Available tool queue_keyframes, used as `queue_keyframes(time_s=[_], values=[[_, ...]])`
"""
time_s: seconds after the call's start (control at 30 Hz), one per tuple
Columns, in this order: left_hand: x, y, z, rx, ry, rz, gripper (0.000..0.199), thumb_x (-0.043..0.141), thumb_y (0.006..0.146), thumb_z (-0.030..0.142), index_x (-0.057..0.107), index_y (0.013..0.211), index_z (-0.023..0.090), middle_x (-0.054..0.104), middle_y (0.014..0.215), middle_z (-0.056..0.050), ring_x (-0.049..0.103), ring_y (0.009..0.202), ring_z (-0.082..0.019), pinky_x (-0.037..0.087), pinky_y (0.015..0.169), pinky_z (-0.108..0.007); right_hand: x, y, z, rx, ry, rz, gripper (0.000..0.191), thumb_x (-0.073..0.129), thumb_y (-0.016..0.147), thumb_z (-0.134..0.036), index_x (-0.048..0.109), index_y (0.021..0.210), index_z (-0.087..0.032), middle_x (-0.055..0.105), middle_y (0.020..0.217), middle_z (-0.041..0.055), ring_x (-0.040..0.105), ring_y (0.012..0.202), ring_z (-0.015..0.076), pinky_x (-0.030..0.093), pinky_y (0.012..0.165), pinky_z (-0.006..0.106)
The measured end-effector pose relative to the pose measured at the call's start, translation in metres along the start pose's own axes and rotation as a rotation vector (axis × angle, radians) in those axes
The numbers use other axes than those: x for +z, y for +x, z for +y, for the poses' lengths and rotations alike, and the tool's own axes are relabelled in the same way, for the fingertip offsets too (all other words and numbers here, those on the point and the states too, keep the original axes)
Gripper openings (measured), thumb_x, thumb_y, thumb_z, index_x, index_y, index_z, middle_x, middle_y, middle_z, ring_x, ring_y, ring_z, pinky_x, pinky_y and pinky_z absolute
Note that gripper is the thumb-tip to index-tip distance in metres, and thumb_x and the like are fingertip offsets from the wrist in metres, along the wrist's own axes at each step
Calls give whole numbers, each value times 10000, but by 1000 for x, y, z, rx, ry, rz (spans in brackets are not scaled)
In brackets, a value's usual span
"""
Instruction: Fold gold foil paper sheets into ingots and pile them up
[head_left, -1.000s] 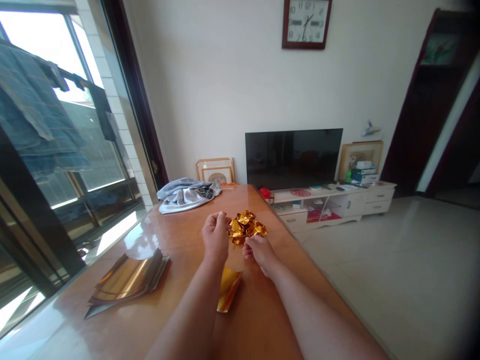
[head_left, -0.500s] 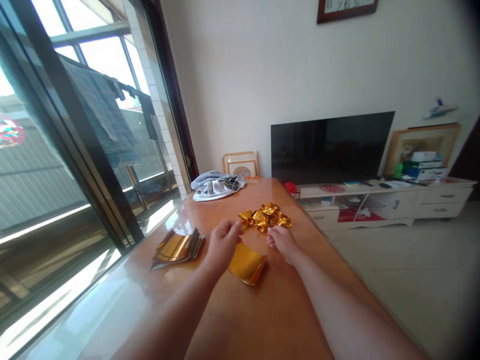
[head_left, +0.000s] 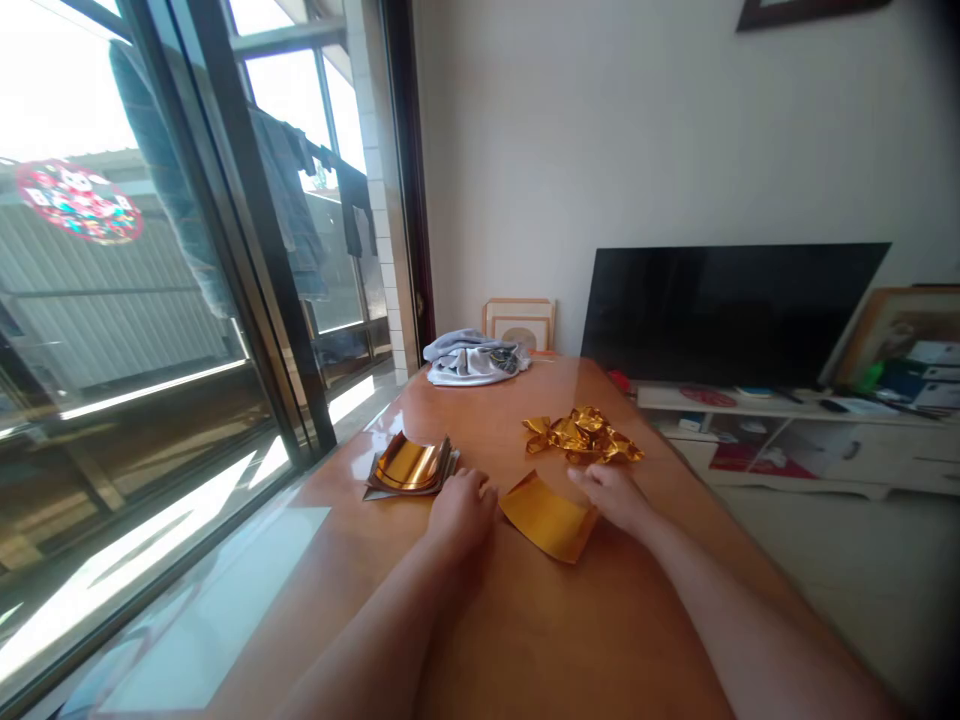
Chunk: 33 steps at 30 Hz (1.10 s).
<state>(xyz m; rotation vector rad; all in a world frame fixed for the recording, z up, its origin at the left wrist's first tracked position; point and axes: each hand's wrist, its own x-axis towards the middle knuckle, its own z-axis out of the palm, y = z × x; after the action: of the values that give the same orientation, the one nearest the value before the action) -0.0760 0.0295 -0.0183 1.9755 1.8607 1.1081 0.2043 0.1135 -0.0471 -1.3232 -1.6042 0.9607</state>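
Observation:
A curved gold sheet (head_left: 549, 518) lies on the wooden table (head_left: 517, 620) between my hands. Just left of it, my left hand (head_left: 463, 508) rests low over the table with curled fingers, beside a stack of shiny gold sheets (head_left: 412, 466); what is under the fingers is hidden. My right hand (head_left: 611, 495) is at the sheet's upper right corner, its fingers bent together and blurred, so a grip on the sheet cannot be made out. Behind it sits a pile of crumpled, twisted gold foil pieces (head_left: 589, 434).
A grey cloth bundle (head_left: 476, 358) lies at the table's far end, with framed pictures (head_left: 519, 322) behind it. A black television (head_left: 731, 312) stands on a white cabinet (head_left: 892, 445) to the right. Glass doors (head_left: 135, 300) line the left side.
The view has turned left. My left hand has moved away from the foil pile toward the stack and lowered. My right hand has come down beside the sheet's upper right corner.

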Motion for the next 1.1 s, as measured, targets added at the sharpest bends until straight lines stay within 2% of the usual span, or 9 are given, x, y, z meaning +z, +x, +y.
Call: queue_keyframes(time_s=[0.17,0.27,0.4,0.53,0.63,0.77,0.9,1.0,1.1], values=[[10,-1,-3,5,-37,-53,237,636,842,387,722,718,205,655,811,-100,585,818,-245,396,807,-341,-2,-9,-11,113,-273,-177,454,762,692,-563,537,532,-202,503,451,-38,416,460,112,234,472,244],[12,-3,1,-7,-76,-66,143,693,777,337,730,707,218,660,805,-89,582,836,-249,391,829,-343,4,-18,-17,166,-215,-253,359,766,699,-475,575,589,-192,546,473,-33,428,447,105,234,455,231],[14,-2,1,-51,-145,-55,57,695,718,232,696,663,217,661,762,-68,576,789,-231,384,768,-316,12,-26,-25,173,-162,-275,230,759,686,-352,600,662,-188,603,539,-23,467,473,105,292,455,217],[15,2,-5,-115,-257,-34,113,647,771,267,675,677,211,648,682,-36,555,671,-190,355,649,-276,12,-29,-33,173,-80,-301,232,729,738,-396,651,770,-180,665,644,10,549,545,125,354,482,214],[17,5,-8,-152,-347,-7,156,650,780,301,647,662,199,619,637,-13,532,631,-167,335,605,-258,10,-29,-35,184,-15,-351,272,726,758,-428,676,811,-166,669,669,20,556,571,122,371,495,209],[19,7,-10,-209,-455,41,150,653,771,304,635,677,189,605,639,-5,531,635,-157,341,592,-248,7,-28,-35,209,32,-329,298,739,759,-448,638,742,-168,657,655,18,530,548,107,337,476,201],[21,7,-11,-264,-565,84,157,645,775,325,619,701,189,569,612,12,510,594,-139,358,575,-241,6,-28,-39,265,195,-284,345,711,795,-522,648,814,-184,693,745,46,555,548,113,299,445,205],[22,6,-9,-294,-653,96,146,654,764,324,605,732,191,557,601,23,500,567,-126,375,560,-232,6,-32,-45,278,301,-333,378,699,810,-548,697,916,-185,726,853,100,609,590,144,348,456,226],[22,5,-6,-316,-730,91,148,651,765,315,574,745,190,568,625,17,519,569,-123,396,547,-225,8,-36,-49,284,261,-408,366,718,794,-505,719,981,-190,741,890,114,645,646,174,395,478,238]])
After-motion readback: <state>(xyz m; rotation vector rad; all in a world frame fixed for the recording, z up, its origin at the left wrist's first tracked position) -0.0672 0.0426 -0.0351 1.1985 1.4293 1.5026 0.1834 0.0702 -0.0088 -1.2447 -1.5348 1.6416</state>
